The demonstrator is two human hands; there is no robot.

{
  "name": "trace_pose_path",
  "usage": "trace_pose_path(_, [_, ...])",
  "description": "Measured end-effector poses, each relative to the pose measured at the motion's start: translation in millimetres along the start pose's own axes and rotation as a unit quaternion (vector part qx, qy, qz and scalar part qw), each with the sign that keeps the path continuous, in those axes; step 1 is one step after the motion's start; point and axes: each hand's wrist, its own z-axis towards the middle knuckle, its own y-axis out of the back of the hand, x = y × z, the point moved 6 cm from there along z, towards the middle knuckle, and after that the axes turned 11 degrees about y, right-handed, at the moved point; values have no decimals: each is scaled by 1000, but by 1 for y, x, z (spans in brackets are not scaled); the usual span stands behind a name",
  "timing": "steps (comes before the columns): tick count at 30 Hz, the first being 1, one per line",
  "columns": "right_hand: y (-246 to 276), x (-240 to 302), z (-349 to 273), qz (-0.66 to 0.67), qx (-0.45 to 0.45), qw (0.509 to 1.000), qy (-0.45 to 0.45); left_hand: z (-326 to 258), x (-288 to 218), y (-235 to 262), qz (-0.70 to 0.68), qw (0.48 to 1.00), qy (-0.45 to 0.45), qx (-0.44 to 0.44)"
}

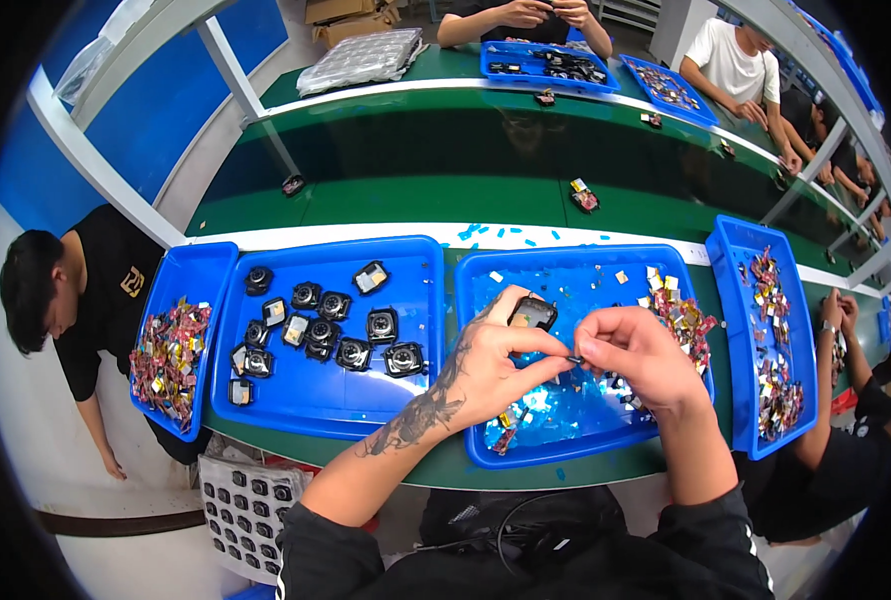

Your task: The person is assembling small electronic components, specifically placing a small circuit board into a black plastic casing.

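Observation:
Over a blue tray (586,452), my two hands meet fingertip to fingertip. My left hand (491,365) is closed, with a black watch-like case (534,313) held against its curled fingers; a light-coloured insert shows inside the case. Its thumb and forefinger reach to a small dark piece (574,359). My right hand (634,350) pinches that same piece; its exact kind is too small to make out. Beneath the hands lie bits of blue film, and small parts with red, yellow and silver pieces (684,325) are heaped at the tray's right side.
Left of me, a blue tray (316,405) holds several black cases (323,335). Narrower blue trays of small parts stand at the far left (222,262) and right (801,330). Beyond runs a green belt (416,205) carrying scattered parts. Other people work around the bench.

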Motion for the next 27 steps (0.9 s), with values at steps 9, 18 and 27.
trace_pose_path(9, [-3,10,-8,-318,-102,931,149,2,19,-4,-81,992,92,-2])
trace_pose_path(18, [7,3,-10,-40,-230,946,224,2,18,-11,-200,967,157,18])
trace_pose_path(27, [0,-3,-16,-79,-172,976,109,4,27,4,-215,959,182,-43])
